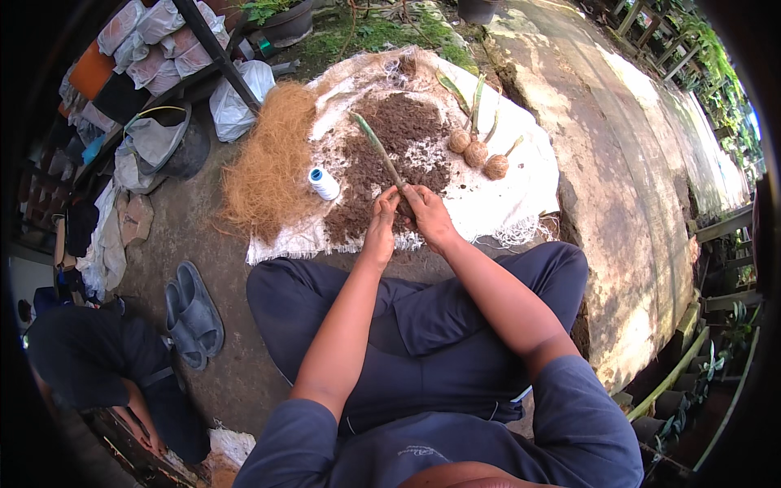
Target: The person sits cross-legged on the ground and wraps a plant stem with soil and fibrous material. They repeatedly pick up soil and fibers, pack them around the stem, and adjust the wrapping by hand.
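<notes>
Both my left hand (382, 215) and my right hand (429, 215) close around the lower end of a long green plant leaf (379, 148), with dark soil at its base between my fingers. The leaf points up and to the left over a spread of dark soil (399, 122) on a white woven sack (525, 183). Left of the soil lies a spool of white thread (324, 183), beside a heap of brown coconut fibre (271, 165). On the sack's right side sit several thread-wrapped fibre balls (475, 154) with leaves growing out of them.
A pair of grey slides (194, 314) lies on the concrete at left. Further up stand a dark bucket (183, 149), a white plastic bag (241, 100) and a rack with wrapped bundles. Another person (91, 360) sits at the lower left. A potted plant (287, 23) stands beyond the sack.
</notes>
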Motion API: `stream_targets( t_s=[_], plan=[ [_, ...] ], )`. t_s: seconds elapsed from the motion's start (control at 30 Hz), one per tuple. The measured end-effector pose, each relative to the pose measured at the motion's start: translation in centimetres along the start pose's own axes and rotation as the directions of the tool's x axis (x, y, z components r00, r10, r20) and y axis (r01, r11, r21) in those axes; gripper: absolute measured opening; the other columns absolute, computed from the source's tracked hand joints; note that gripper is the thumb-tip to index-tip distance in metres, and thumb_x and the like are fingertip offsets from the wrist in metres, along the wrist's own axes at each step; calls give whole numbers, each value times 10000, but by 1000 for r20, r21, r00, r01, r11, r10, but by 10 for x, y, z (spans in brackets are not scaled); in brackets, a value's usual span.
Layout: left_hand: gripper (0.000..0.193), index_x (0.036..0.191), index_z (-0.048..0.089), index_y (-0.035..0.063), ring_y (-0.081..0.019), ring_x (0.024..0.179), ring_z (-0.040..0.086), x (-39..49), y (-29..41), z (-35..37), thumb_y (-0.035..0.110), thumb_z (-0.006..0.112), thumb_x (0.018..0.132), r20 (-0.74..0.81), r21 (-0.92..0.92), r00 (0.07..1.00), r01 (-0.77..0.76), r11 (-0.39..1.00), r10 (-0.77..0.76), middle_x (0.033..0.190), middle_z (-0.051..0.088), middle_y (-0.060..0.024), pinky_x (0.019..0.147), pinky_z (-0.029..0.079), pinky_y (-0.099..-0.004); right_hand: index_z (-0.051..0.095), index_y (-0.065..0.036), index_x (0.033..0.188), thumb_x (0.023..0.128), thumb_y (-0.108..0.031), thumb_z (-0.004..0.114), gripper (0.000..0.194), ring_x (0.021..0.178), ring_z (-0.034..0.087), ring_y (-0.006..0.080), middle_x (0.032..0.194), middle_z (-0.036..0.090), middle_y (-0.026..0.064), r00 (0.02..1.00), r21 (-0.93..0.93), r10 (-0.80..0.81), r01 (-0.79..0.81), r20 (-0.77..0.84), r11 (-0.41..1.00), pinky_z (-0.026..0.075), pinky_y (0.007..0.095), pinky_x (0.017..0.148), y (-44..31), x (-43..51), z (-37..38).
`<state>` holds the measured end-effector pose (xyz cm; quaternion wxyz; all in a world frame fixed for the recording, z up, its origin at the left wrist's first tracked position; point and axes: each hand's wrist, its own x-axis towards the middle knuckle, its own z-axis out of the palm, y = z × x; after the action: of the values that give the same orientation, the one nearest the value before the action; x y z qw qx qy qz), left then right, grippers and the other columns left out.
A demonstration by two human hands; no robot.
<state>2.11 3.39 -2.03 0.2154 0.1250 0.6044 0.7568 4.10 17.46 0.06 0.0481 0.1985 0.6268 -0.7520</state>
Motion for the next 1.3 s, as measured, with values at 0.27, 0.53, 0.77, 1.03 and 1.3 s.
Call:
stream_targets(
  t_s=[0.27, 0.53, 0.77, 1.03, 1.3],
  plan=[
    [769, 1535, 418, 14, -257, 1470, 356, 3, -6, -7, 613, 273, 1076, 18, -110, 1000, 2, 994, 0, 1573, 405, -152, 1196, 280, -393, 504, -21, 1326, 1045, -278, 557, 384, 864, 596, 109, 1035, 626, 63, 997, 368, -18, -8, 68, 930, 523, 270, 721, 5, -2, 5],
    [697, 1509, 453, -15, -233, 1438, 411, 0, -2, -7, 529, 431, 1073, -12, -86, 999, -47, 995, 47, 1545, 451, -111, 1184, 323, -369, 491, 1, 1335, 1036, -249, 591, 402, 747, 609, 111, 933, 639, 46, 988, 30, -122, 120, 97, 992, 528, 280, 657, 3, -2, 0],
    [406, 1359, 623, -11, -220, 1323, 548, 1, 1, -6, 88, 696, 971, -151, -144, 984, -117, 983, 95, 1467, 543, -121, 1101, 454, -349, 472, -58, 1372, 1060, -194, 535, 346, 938, 598, 131, 1118, 583, 63, 959, 405, -115, 1, 259, 914, 522, 311, 774, -4, -12, 7],
    [174, 1077, 748, -44, -161, 1104, 642, 1, -4, -11, 5, 747, 911, -302, 78, 917, -249, 965, 261, 1149, 686, -83, 954, 510, -288, 441, -38, 1442, 1075, -163, 467, 388, 1169, 603, 194, 1280, 581, 93, 947, 497, -142, -22, 290, 867, 535, 420, 982, -5, -11, 5],
    [131, 1026, 747, -38, -118, 942, 654, 0, 8, -14, 13, 760, 906, -333, -51, 933, -160, 986, 135, 1023, 712, -77, 821, 510, -243, 524, -32, 1370, 1038, -95, 534, 338, 1161, 634, 223, 1212, 618, 99, 960, 576, -53, -119, 274, 809, 573, 434, 935, -9, -10, 0]
  ],
)
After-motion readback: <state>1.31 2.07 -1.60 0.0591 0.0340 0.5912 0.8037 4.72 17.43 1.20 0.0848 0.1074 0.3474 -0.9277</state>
